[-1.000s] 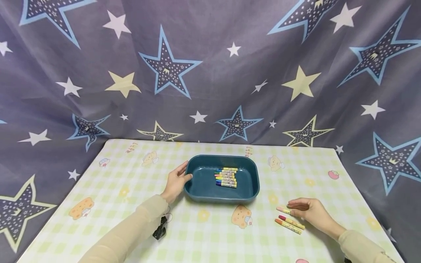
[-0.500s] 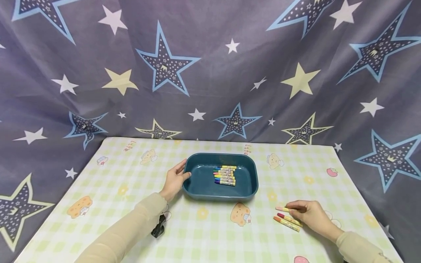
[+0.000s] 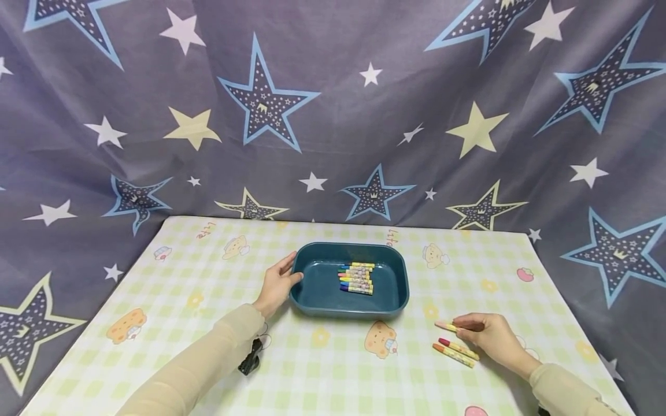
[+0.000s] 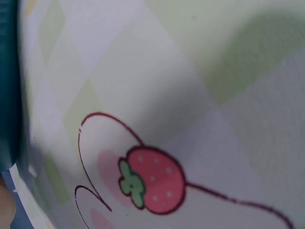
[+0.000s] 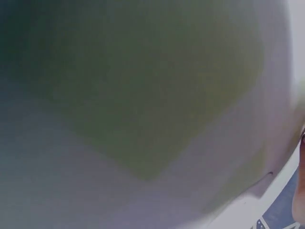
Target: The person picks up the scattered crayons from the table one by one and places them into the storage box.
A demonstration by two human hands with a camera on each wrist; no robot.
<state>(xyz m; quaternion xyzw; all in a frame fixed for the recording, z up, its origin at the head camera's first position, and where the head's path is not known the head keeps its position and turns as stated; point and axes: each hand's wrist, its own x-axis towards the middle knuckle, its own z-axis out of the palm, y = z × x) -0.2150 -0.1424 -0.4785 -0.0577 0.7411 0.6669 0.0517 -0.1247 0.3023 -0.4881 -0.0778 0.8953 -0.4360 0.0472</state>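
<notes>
My left hand [image 3: 276, 289] grips the left end of a dark teal plastic tray [image 3: 343, 315], thumb over the rim and fingers along the outside. Inside the tray, right of its middle, several crayons [image 3: 356, 278] with yellow printed wrappers lie side by side. To the right, my right hand [image 3: 493, 338] pinches a pale pink crayon [image 3: 444, 326] between thumb and fingers, its tip pointing left. A red crayon [image 3: 459, 348] and an orange crayon [image 3: 454, 355] lie next to each other just below that hand. In the left wrist view the tray's teal side [image 4: 7, 86] shows at the left edge.
A pale green checked tablecloth [image 3: 182, 370] with cartoon prints covers the table. A black object [image 3: 251, 359] shows beneath the left forearm. Behind the table's far edge hangs a grey star-patterned curtain [image 3: 333, 138].
My right hand has closed its thumb and fingers on the pale pink crayon and shifted it slightly away from the red one. The left hand keeps its grip on the tray.
</notes>
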